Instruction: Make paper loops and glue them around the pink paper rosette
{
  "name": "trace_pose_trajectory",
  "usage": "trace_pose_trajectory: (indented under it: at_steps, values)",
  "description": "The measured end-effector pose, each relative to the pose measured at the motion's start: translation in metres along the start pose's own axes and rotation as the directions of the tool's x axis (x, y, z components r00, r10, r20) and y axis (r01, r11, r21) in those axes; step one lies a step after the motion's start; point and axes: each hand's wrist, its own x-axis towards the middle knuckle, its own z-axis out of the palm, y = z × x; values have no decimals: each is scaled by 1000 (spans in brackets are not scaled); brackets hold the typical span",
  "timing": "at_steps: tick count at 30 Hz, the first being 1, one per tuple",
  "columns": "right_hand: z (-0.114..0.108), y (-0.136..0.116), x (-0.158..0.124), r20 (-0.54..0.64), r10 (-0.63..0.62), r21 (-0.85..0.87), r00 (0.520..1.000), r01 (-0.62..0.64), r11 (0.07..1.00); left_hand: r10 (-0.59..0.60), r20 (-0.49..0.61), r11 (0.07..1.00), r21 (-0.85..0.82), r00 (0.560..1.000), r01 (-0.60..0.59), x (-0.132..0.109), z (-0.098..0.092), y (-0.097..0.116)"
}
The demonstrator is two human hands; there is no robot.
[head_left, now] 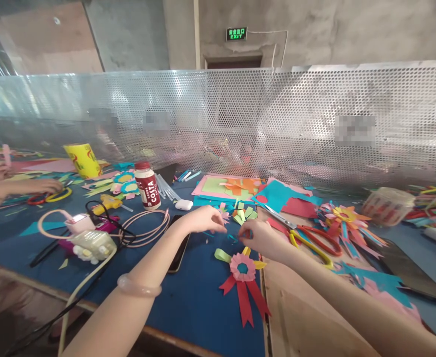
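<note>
My left hand (207, 218) reaches over the blue table cover (199, 292) with its fingertips pinched together on a small bit of paper. My right hand (259, 237) is curled beside it, fingers closed on a small blue paper piece (233, 238). Just below both hands lies a paper rosette (243, 267) with a pink centre, yellow and green petals and red ribbon tails. Small folded green and pink paper pieces (245, 214) lie just beyond my hands.
Yellow-and-red scissors (307, 237) lie right of my right hand on a wooden board (299, 317). A dark phone (179, 252), a Costa bottle (147, 185), a glue gun (106, 204) and cables sit to the left. Another person's hands (25, 187) work at the far left. A perforated metal screen (240, 119) closes the back.
</note>
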Motion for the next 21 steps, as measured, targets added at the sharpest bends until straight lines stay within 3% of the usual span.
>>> trace_pose_trajectory:
  at_steps: [3,10,21]
  values:
    - [5,-3,-3,-5,-5,1,1000,5,1000,4,42,999,38,999,-6,4,9,0]
    - [11,2,-4,-19,16,67,1000,-15,998,65,22,997,40,998,-66,14,24,-2]
    - [4,17,-4,-79,112,309,991,-82,947,158,-54,980,-115,986,-163,3,12,10]
